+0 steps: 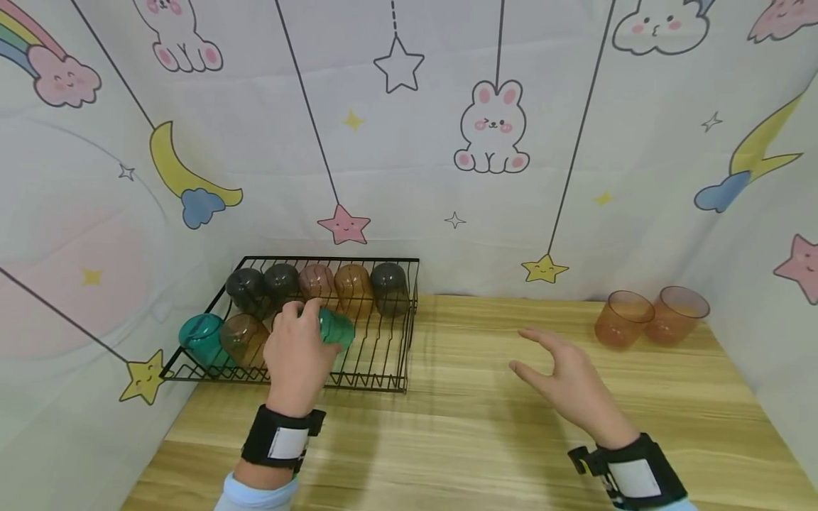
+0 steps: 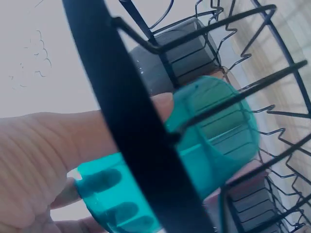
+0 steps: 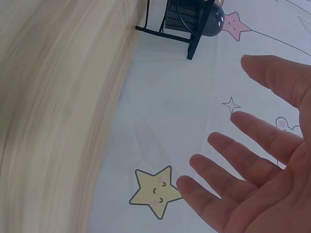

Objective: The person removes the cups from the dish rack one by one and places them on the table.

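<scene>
My left hand (image 1: 297, 358) grips a translucent teal cup (image 1: 336, 331) from above, over the front row of a black wire rack (image 1: 367, 387). Close up in the left wrist view, thumb and fingers curl round the teal cup (image 2: 221, 145), partly behind a black rack bar. Whether the cup bears on the wires cannot be told. Beside it in the front row sit an amber-brown cup (image 1: 244, 338) and another teal cup (image 1: 201, 338). My right hand (image 1: 571, 383) hovers above the table with fingers spread and holds nothing; its palm and fingers (image 3: 252, 165) show in the right wrist view.
Along the rack's back row stand dark grey cups (image 1: 390, 287), a pink cup (image 1: 317, 284) and an amber cup (image 1: 354, 287). Two orange cups (image 1: 623, 321) stand at the table's back right. A patterned cloth (image 1: 422, 156) hangs behind the wooden table (image 1: 460, 426).
</scene>
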Demonstrator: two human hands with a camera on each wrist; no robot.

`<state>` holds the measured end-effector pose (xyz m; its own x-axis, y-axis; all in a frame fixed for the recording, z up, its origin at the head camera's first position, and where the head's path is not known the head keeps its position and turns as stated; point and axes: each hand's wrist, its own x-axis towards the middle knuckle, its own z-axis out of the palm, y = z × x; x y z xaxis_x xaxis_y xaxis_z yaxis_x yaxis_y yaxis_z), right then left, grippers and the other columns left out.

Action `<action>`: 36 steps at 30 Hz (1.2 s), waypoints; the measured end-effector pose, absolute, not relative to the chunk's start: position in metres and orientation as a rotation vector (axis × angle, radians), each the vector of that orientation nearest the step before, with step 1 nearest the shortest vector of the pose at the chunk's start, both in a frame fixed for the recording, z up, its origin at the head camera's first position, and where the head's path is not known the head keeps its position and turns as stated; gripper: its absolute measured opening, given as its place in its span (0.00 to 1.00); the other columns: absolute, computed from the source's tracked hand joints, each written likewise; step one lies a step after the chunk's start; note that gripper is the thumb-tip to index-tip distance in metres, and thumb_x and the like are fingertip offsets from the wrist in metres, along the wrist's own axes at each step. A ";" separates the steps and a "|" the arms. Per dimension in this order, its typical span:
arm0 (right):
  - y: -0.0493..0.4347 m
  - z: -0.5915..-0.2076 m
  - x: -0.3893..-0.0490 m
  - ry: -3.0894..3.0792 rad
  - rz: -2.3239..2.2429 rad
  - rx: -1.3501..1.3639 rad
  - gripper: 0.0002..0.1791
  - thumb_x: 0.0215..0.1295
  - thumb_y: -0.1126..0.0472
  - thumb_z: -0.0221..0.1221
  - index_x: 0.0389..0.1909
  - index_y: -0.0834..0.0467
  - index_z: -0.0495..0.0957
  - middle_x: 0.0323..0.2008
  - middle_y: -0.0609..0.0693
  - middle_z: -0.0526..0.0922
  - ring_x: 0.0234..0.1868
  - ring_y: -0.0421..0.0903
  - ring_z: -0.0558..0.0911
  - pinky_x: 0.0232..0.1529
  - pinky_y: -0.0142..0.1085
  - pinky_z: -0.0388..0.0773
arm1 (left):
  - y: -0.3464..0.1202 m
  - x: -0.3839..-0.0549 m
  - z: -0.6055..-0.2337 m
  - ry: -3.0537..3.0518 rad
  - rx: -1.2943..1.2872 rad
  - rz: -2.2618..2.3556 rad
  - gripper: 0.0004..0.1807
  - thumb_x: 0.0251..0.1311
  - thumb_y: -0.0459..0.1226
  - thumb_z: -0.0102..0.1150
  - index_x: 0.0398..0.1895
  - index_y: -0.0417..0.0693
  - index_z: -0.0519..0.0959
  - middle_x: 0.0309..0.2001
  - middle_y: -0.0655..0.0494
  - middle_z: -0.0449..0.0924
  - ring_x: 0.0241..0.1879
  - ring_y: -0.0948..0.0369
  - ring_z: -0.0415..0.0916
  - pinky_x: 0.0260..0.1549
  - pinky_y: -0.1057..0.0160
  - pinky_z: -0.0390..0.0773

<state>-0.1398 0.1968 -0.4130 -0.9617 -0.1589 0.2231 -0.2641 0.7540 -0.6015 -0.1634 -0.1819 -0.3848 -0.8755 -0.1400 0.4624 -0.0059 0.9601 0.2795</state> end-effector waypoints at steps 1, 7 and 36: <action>0.197 -0.412 -0.139 -2.786 0.987 0.332 0.34 0.57 0.40 0.61 0.60 0.54 0.71 0.60 0.55 0.74 0.62 0.56 0.71 0.59 0.55 0.69 | -0.180 -0.163 -0.384 -2.602 0.097 -0.375 0.43 0.29 0.40 0.80 0.57 0.49 0.73 0.54 0.40 0.70 0.46 0.43 0.73 0.23 0.42 0.76; 0.196 -0.408 -0.137 -2.775 0.977 0.306 0.31 0.57 0.45 0.63 0.60 0.54 0.72 0.59 0.53 0.75 0.62 0.54 0.71 0.59 0.53 0.69 | -0.169 -0.160 -0.379 -2.548 0.021 -0.425 0.39 0.32 0.31 0.77 0.55 0.46 0.72 0.54 0.38 0.69 0.45 0.44 0.73 0.19 0.43 0.77; 0.187 -0.388 -0.141 -2.717 1.179 0.282 0.36 0.57 0.37 0.58 0.63 0.51 0.68 0.63 0.49 0.71 0.64 0.53 0.70 0.60 0.49 0.71 | -0.092 -0.159 -0.391 -2.506 -0.181 -1.062 0.39 0.39 0.43 0.73 0.58 0.50 0.67 0.51 0.51 0.68 0.48 0.53 0.74 0.40 0.53 0.82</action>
